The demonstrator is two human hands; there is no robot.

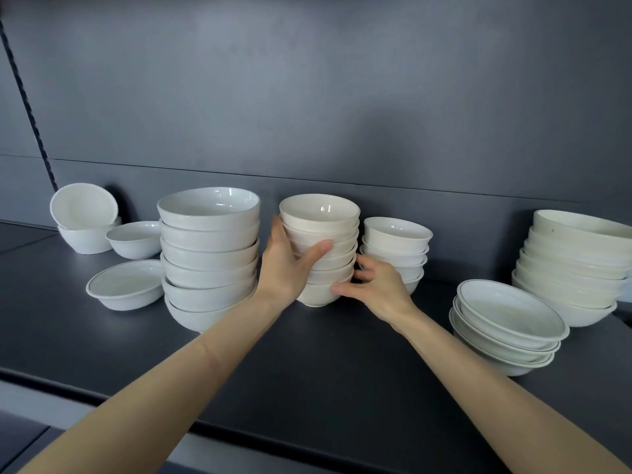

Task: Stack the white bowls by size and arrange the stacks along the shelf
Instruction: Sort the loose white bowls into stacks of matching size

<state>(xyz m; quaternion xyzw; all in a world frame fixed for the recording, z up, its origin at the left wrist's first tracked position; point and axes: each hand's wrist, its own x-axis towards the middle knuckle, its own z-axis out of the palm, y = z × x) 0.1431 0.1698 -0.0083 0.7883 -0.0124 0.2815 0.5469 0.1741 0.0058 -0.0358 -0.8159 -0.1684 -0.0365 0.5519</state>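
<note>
Both the left hand (284,268) and right hand (379,289) grip the cream bowl stack (319,213), fingers (364,265) curled round it.

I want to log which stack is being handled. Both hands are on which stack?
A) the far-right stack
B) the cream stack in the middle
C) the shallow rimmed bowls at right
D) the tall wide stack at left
B: the left hand and right hand hold the middle cream stack from either side.
</note>
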